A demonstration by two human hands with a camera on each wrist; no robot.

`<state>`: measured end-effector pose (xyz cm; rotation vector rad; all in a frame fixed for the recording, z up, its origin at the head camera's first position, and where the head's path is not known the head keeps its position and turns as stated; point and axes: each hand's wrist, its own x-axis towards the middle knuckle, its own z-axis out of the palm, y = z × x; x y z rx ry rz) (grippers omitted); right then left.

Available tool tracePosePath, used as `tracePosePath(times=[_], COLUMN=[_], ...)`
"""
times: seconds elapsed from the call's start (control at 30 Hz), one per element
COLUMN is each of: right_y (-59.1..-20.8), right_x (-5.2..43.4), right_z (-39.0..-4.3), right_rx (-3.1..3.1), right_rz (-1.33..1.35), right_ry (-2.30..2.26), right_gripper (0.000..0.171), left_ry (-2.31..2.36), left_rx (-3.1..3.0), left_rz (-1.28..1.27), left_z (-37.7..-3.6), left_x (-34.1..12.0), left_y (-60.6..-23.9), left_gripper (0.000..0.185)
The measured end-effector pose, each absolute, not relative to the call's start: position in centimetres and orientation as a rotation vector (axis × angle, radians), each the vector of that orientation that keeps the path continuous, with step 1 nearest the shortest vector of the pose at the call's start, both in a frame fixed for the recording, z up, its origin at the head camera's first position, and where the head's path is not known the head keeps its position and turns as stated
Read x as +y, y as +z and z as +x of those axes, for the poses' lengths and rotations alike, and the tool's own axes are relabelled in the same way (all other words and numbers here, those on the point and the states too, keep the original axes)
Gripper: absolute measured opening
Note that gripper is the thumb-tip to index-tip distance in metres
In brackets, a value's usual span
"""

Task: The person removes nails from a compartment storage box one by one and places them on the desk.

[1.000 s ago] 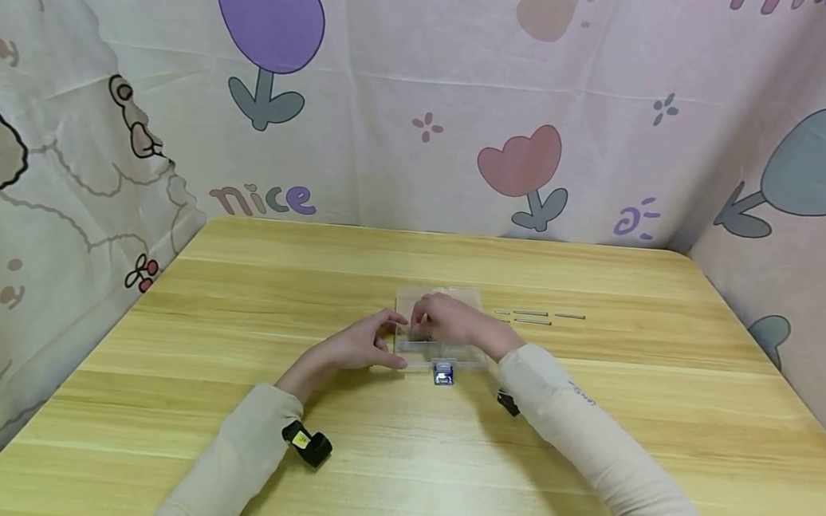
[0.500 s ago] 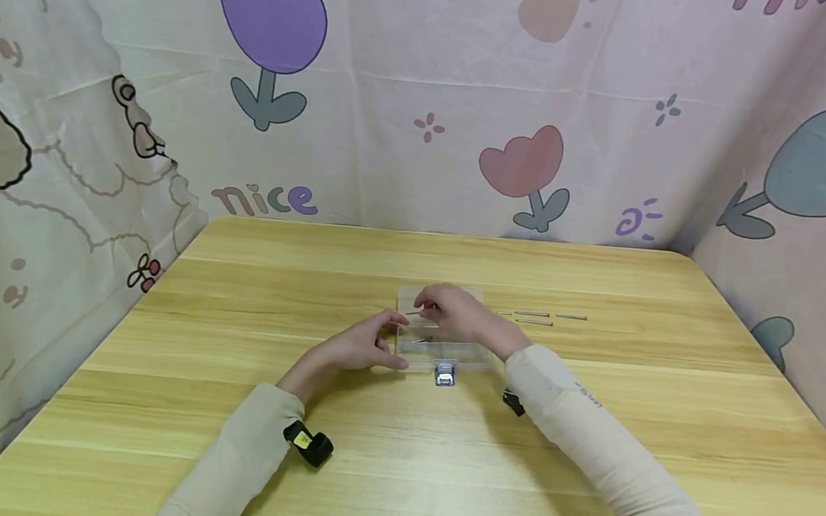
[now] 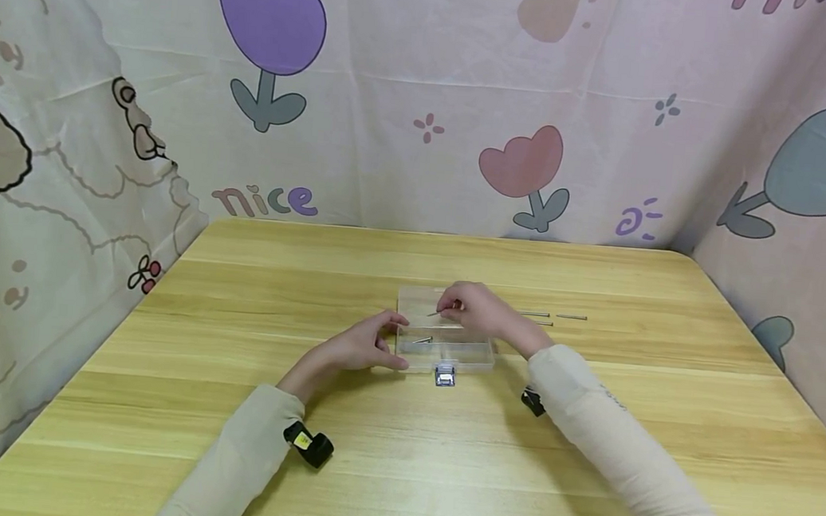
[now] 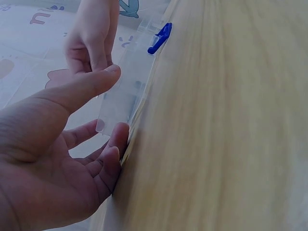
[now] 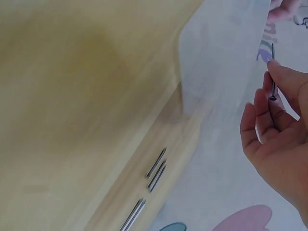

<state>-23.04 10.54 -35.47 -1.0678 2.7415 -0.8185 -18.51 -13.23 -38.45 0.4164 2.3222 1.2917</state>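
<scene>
A clear plastic box [image 3: 467,356] stands on the table with its lid [image 3: 417,297] raised at the back and its blue latch [image 3: 445,375] at the front. My left hand [image 3: 360,344] holds the box's left end between thumb and fingers. Between the thumb and fingers of my right hand [image 3: 477,309] is a nail [image 5: 273,89], pinched above the box near the lid; its head shows in the right wrist view. Inside the left compartment lie some nails [image 3: 423,340], too small to count. Several loose nails [image 5: 156,175] lie on the table right of the box, partly hidden by my right hand in the head view.
The wooden table [image 3: 370,463] stretches around the box, with a patterned cloth [image 3: 379,128] hanging behind it and at the sides. A small black camera [image 3: 310,444] sits on the left wrist, another [image 3: 533,401] on the right.
My right hand has risen out of the box's left compartment with a nail and moved to the right. The nails in the compartment now show. The left hand stays in place.
</scene>
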Motion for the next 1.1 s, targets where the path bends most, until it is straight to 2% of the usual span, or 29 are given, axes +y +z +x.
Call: tracePosePath(times=[0.37,1.1], right_y=[-35.3,-35.5], right_x=[13.6,19.1], right_z=[-23.0,-23.7], right_rx=[2.768,2.825], right_rz=[-0.921,-0.801], right_ry=[-0.876,-0.858], right_gripper=[0.006,0.006], left_ry=[1.321,1.348], left_rx=[2.309,2.276], left_rz=[0.408,0.399], left_z=[-18.3,-18.3], left_x=[-13.3,-13.3], left_y=[-38.4,-38.4], left_gripper=[0.065,0.067])
